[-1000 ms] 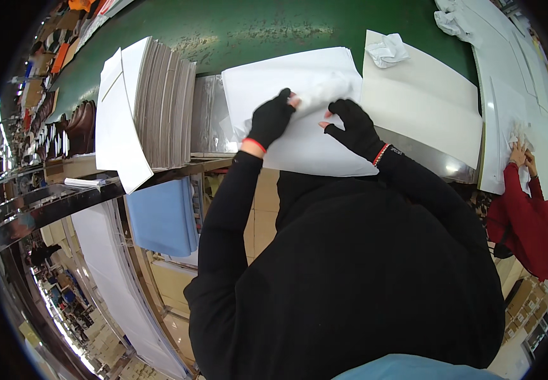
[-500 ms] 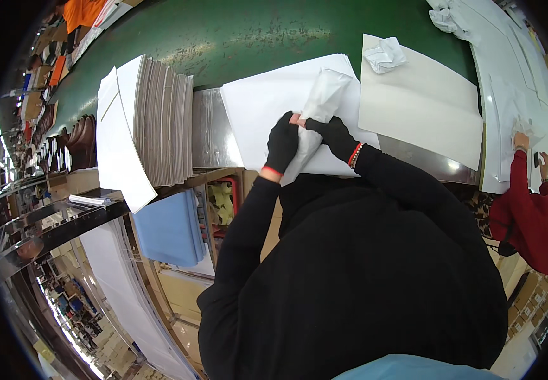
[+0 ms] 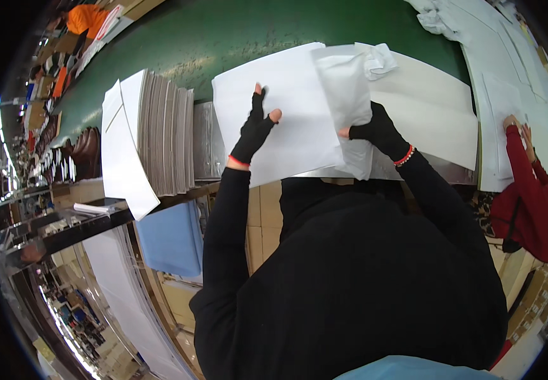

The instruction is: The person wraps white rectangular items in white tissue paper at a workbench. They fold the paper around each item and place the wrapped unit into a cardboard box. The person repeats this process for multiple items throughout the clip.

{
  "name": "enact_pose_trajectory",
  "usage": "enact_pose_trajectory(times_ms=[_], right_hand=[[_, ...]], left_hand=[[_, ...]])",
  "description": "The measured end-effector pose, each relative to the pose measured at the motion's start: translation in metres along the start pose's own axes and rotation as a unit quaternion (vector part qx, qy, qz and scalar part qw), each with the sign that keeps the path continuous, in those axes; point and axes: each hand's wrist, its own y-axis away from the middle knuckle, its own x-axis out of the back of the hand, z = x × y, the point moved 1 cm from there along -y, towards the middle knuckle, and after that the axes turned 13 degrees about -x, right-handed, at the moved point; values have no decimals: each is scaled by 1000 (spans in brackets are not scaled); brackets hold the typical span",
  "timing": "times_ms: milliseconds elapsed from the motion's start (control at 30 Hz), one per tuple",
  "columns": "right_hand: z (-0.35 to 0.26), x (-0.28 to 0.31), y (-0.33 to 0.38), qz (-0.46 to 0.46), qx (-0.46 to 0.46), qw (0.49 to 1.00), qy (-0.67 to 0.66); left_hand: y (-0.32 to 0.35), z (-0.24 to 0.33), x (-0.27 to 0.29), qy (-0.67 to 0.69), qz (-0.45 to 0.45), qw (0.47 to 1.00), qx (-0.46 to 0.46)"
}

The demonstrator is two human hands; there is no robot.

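1. Left hand point(image 3: 254, 130), in a fingerless black glove, lies flat on the white sheet point(image 3: 274, 120); fingers spread apart, grip not closed.
2. Right hand point(image 3: 378, 130) has its grip clamped on the folded white paper point(image 3: 349, 101), held upright over the sheet.
3. Sheet rests on the green surface point(image 3: 223, 38), beside a stack of boards point(image 3: 166, 139).

We stand at a long green conveyor belt point(image 3: 236, 31) edged with a metal ledge point(image 3: 205, 142). Beige floor tiles point(image 3: 264, 221) lie below, and cluttered shelving point(image 3: 39, 215) lines the left.
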Motion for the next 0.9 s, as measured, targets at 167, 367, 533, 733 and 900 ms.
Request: enact_pose_trajectory(times_ms=[167,367,533,733,900], right_hand=[[-8,-17,26,15,130,985,115],[-32,-17,51,-134,20,990,30],[-41,-24,64,-167,18,985,49],[-26,-15,68,-171,-16,984,53],[-32,-19,76,-156,-10,986,62]], left_hand=[[-4,117,-62,46,-3,984,-171],[7,169,-77,188,160,969,-29],[17,166,-80,338,164,926,36],[31,158,-75,356,165,917,67],[35,153,-82,290,193,936,47]])
